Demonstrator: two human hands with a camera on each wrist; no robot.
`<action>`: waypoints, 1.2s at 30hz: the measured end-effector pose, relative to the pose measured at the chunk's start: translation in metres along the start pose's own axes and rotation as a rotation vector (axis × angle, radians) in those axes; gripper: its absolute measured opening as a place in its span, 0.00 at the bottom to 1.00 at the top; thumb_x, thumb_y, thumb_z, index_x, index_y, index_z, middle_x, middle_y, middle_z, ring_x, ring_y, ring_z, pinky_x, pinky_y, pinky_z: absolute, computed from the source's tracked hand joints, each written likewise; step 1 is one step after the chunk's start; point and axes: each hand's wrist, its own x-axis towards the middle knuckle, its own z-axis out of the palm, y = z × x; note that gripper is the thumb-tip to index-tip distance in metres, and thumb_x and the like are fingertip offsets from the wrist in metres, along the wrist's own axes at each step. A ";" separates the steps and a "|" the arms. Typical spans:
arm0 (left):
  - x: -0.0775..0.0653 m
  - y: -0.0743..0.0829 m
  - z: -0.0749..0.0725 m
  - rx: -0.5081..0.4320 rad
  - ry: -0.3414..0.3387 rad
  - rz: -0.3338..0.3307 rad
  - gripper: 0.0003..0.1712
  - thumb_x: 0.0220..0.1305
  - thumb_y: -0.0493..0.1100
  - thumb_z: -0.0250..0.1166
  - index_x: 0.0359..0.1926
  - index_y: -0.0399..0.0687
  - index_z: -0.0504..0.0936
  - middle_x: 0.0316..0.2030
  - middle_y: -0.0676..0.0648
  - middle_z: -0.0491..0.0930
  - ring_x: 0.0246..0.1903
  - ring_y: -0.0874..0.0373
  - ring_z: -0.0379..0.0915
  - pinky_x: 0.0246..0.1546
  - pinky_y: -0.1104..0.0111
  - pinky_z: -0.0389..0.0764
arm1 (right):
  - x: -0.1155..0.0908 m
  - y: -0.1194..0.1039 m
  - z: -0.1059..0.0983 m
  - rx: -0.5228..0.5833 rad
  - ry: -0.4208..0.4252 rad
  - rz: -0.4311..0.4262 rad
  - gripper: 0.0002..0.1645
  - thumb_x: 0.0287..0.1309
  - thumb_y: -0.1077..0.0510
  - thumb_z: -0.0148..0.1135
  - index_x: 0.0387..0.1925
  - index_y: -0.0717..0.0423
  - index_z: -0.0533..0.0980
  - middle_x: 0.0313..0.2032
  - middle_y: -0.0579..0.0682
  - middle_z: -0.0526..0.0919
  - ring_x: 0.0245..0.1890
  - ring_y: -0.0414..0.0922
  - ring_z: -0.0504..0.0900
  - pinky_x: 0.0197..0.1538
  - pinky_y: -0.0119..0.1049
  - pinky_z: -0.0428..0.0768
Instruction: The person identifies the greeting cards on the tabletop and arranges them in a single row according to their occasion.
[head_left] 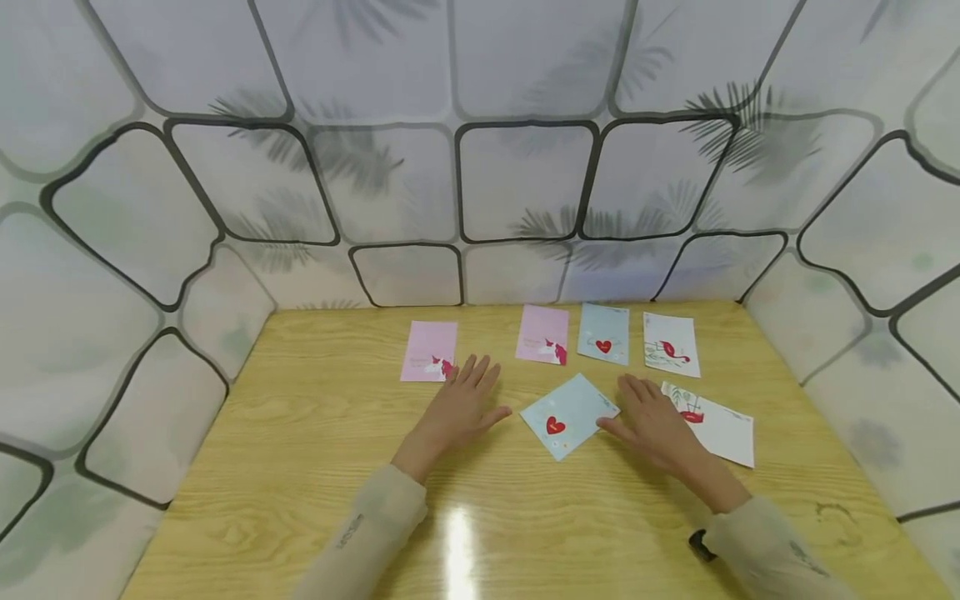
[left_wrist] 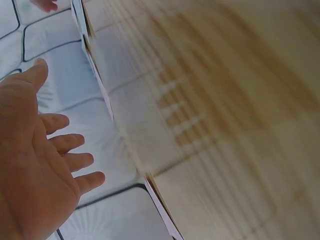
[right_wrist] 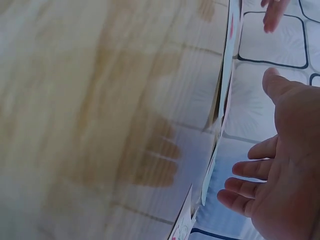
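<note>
My left hand (head_left: 459, 410) hovers palm down over the table, fingers spread, its tips near a pink unicorn card (head_left: 429, 350). Between the hands a light blue card with a red heart (head_left: 572, 417) lies turned at an angle. My right hand (head_left: 657, 423), fingers extended, is above the table between that blue card and a white flamingo card (head_left: 722, 432), partly covering both in the head view. In the left wrist view the left palm (left_wrist: 35, 155) holds nothing. Likewise the right palm (right_wrist: 290, 165) holds nothing in the right wrist view.
Along the back of the table (head_left: 300, 467) lie a second pink unicorn card (head_left: 543, 335), a second blue heart card (head_left: 603, 333) and another white flamingo card (head_left: 671, 345). A patterned cloth wall (head_left: 525, 183) encloses the back and sides. A dark band (head_left: 702, 546) shows at the right cuff.
</note>
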 end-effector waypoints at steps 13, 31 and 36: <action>0.034 0.030 0.011 0.108 -0.100 0.033 0.39 0.76 0.61 0.57 0.75 0.40 0.66 0.73 0.39 0.67 0.73 0.42 0.61 0.73 0.50 0.63 | 0.004 -0.010 0.004 -0.087 0.062 0.014 0.42 0.68 0.43 0.66 0.62 0.78 0.70 0.57 0.73 0.76 0.59 0.70 0.74 0.61 0.64 0.73; 0.080 0.060 0.026 0.140 -0.048 0.084 0.33 0.71 0.55 0.68 0.69 0.43 0.76 0.64 0.45 0.77 0.64 0.51 0.71 0.65 0.60 0.73 | 0.013 -0.026 0.007 -0.006 0.000 0.217 0.40 0.64 0.38 0.69 0.50 0.75 0.76 0.49 0.70 0.76 0.46 0.62 0.76 0.47 0.57 0.81; 0.088 0.068 0.031 0.138 -0.050 0.064 0.33 0.69 0.55 0.70 0.67 0.42 0.78 0.61 0.44 0.78 0.59 0.52 0.73 0.64 0.64 0.74 | 0.014 -0.031 0.009 0.005 -0.044 0.288 0.46 0.60 0.32 0.70 0.49 0.75 0.77 0.45 0.67 0.75 0.40 0.56 0.75 0.40 0.52 0.80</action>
